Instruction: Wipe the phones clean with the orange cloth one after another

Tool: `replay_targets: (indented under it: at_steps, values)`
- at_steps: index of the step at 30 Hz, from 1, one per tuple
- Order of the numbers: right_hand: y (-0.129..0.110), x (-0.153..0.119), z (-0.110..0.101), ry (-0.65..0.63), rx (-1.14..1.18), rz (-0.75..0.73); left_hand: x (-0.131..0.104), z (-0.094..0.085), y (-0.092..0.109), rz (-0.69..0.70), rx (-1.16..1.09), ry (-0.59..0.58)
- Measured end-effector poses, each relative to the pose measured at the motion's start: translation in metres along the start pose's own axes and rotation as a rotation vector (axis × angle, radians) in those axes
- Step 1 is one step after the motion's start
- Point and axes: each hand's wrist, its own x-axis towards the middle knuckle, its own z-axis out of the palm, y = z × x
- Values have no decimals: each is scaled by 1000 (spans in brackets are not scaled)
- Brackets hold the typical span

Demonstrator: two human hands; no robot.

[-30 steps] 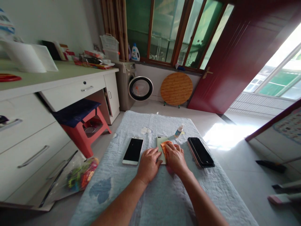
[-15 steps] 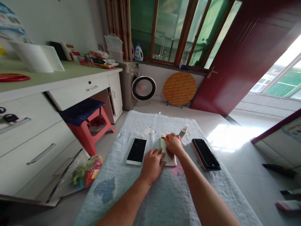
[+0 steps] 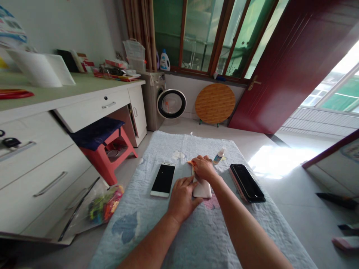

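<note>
So the right hand [image 3: 204, 168] is sitting farther up now: a second ago it was working around the middle of the pale smartphone [image 3: 202, 190], and now it's covering the far end. The one orange cloth [image 3: 192, 163] is poking out past its fingertips at the far left. Those fingers are bunching together, clamping on the cloth. The left hand [image 3: 181, 196] is lying fairly flat, fingertips touching the phone's left edge, thumb spreading apart from the fingers by the near left corner.

That phone is resting back up in the middle of the pale blue quilted cover [image 3: 202, 239]. One white smartphone [image 3: 163, 180] is lying just left of it, black screen facing up. Over on the right, one black smartphone [image 3: 247, 182] is lying on top of one pink-edged slab [image 3: 237, 183]; can't tell if that's another phone. So I'm counting three phones for sure. One small spray bottle [image 3: 219, 156] is standing just right of the right hand, toward the far side.

Farther off, one coral stool [image 3: 108, 168] is standing on the left, one washing machine [image 3: 151, 101] is hanging its round door open, and one round wooden tabletop [image 3: 215, 103] is leaning against the far wall.
</note>
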Motion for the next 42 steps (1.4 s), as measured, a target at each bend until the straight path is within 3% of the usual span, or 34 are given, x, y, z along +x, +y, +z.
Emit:
replay_targets:
  at_steps: [8,16,31,42]
  values:
    - [19,-20,1,67,-19,148,-1,1,1,25,45,12]
    - [17,-44,9,112,-6,257,-2,2,3,43,107,32]
    - [-1,-132,2,81,34,141,-6,2,10,13,183,69]
    - [0,-139,-4,44,69,53,-5,0,9,9,158,83]
